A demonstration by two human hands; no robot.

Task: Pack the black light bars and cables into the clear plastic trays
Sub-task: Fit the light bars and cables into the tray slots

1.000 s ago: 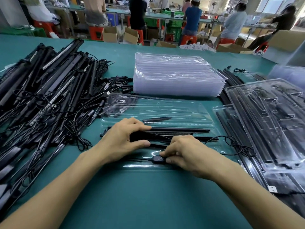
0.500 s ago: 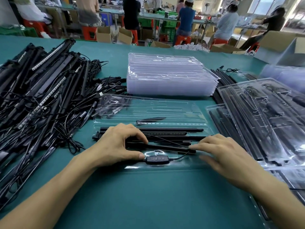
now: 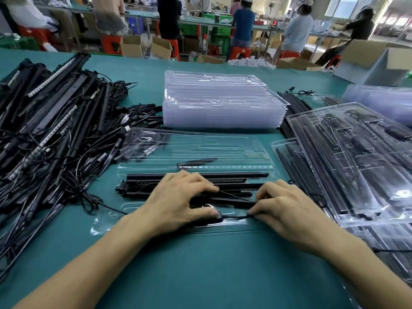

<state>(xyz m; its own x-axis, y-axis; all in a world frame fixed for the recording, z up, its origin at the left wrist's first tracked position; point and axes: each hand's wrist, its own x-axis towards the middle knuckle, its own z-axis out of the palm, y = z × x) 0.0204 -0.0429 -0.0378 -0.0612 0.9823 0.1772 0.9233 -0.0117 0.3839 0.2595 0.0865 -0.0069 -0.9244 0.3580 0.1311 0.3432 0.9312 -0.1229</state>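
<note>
Light bars lie side by side in the near half of the open tray, lengthwise in its grooves, left ends poking a bit past the mould. The cable runs along the front slot of the same tray, just in front of the bars.

My left hand is spread over the bars, fingers pressing them down, thumb tip against the cable's black end piece. I read that as pinning the bars so they don't pop out while the cable goes in. My right hand pinches the cable between thumb and forefinger, right at the slot, likely to pull it straight and seat it. A loop of spare cable trails off behind that hand; whether it fits in the slot I can't tell.

Far half of the tray looks like the unfilled lid.

The loose pile of bars sits left, within reach for feeding. The stack of empty trays is straight ahead, and packed trays are set off to the right, on the green table.
</note>
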